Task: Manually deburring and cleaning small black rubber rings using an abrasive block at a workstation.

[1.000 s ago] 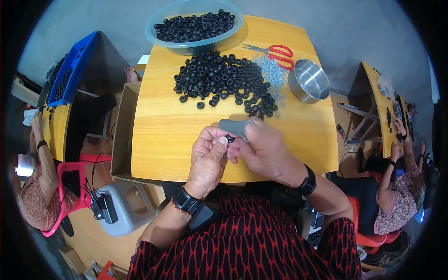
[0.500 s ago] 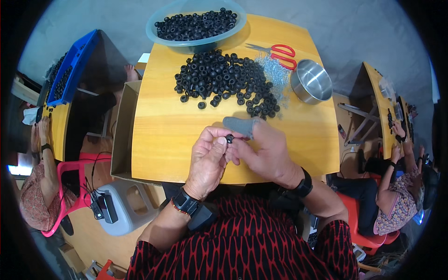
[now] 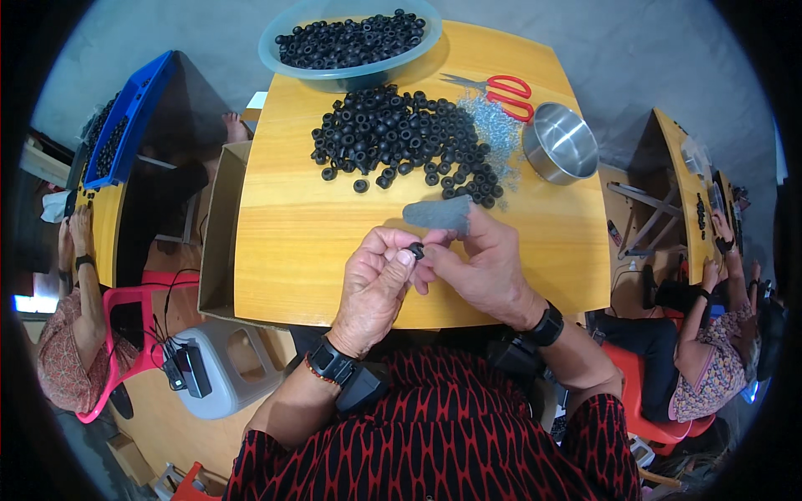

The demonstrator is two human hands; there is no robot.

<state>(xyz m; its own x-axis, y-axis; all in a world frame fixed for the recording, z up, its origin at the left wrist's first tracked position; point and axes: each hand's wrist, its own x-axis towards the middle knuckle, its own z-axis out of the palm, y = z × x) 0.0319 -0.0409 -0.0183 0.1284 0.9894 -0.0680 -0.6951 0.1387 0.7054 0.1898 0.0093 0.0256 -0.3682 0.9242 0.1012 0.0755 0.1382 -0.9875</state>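
Note:
Over the near part of the table, my left hand [image 3: 376,280] pinches a small black ring-like part [image 3: 416,250] between thumb and fingers. My right hand [image 3: 484,263] meets it from the right, thumb and fingers bent together beside the part; anything tiny between them is hidden. Its index finger, in a grey finger sleeve [image 3: 436,214], points left above the part. Beyond the hands lies a pile of similar black parts [image 3: 393,134]. A heap of tiny silvery metal pieces [image 3: 494,125] adjoins the pile on its right.
A translucent bluish bowl [image 3: 267,52] of black parts stands at the table's far edge. Red-handled scissors [image 3: 511,86] and a steel bowl [image 3: 560,144] sit far right. A cardboard box [image 3: 219,242] adjoins the table's left side. Other people work at tables on both sides.
The sleeved index finger of my right hand has lifted slightly and shifted right. The black part stays in my left hand's pinch, and its dark opening is turned a little differently.

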